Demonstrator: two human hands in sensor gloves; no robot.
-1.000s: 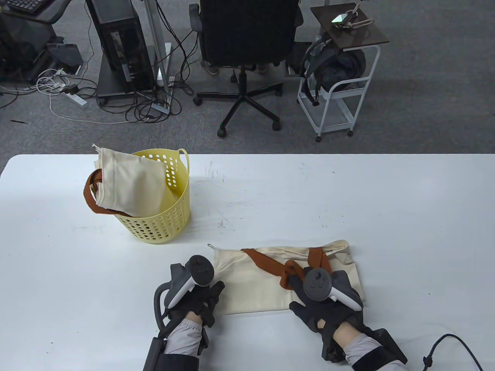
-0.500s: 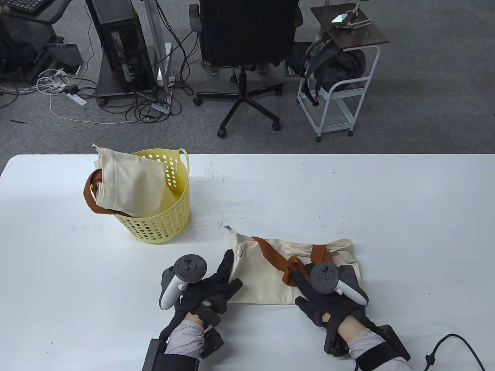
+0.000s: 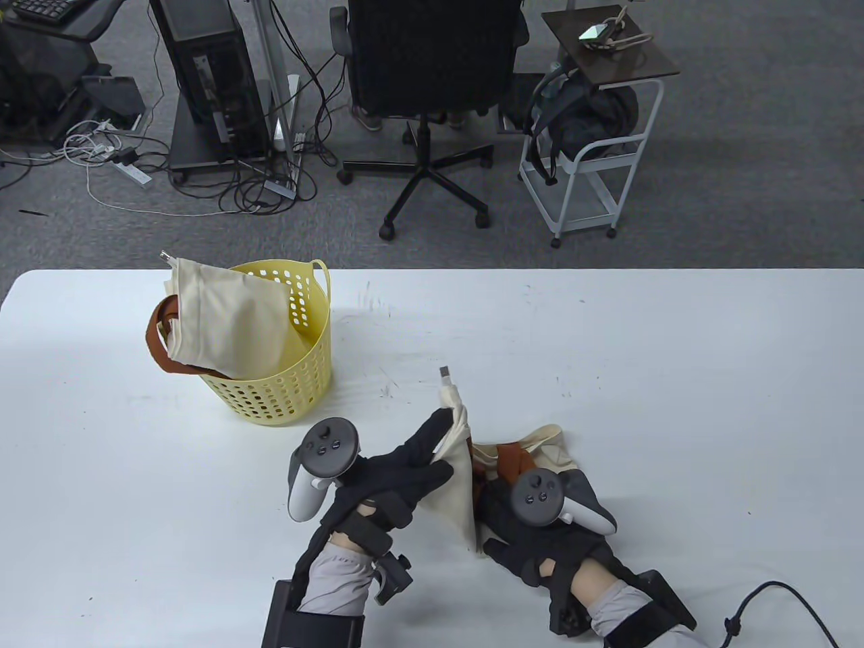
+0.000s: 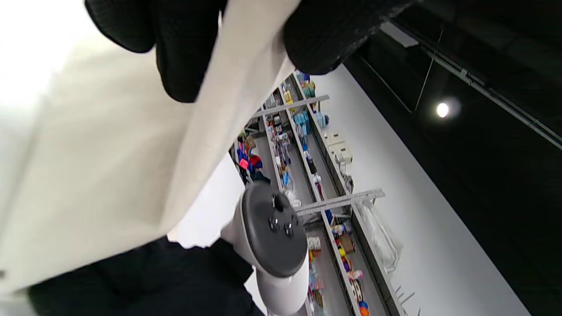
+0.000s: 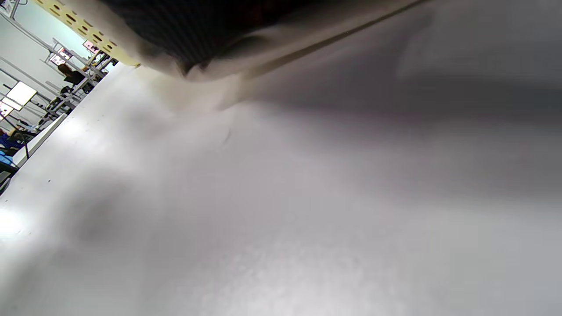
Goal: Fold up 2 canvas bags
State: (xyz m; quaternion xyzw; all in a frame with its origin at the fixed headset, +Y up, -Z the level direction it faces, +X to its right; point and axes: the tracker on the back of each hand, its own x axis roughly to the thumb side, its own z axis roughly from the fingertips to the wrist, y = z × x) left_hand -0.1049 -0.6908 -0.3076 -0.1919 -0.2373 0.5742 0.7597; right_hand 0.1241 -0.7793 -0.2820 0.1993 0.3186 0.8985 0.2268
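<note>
A cream canvas bag (image 3: pixel 457 472) with brown straps (image 3: pixel 505 462) lies near the table's front edge. My left hand (image 3: pixel 440 442) pinches the bag's left edge and holds it raised, folded over towards the right. The left wrist view shows my fingers (image 4: pixel 184 52) gripping the cream fabric (image 4: pixel 131 175). My right hand (image 3: pixel 496 503) rests on the bag's right part by the straps, its fingers hidden under the lifted cloth. A second cream bag (image 3: pixel 229 324) with a brown strap sits in the yellow basket (image 3: pixel 290 398).
The white table (image 3: pixel 607 351) stretches out behind and to the right of the bag. The basket stands at the left middle. A black cable (image 3: pixel 776 601) lies at the front right corner. An office chair and a cart stand on the floor beyond the table.
My left hand took hold of the bag's left edge, lifted it and carried it rightward over the bag. The right hand stayed on the bag and shifted slightly left.
</note>
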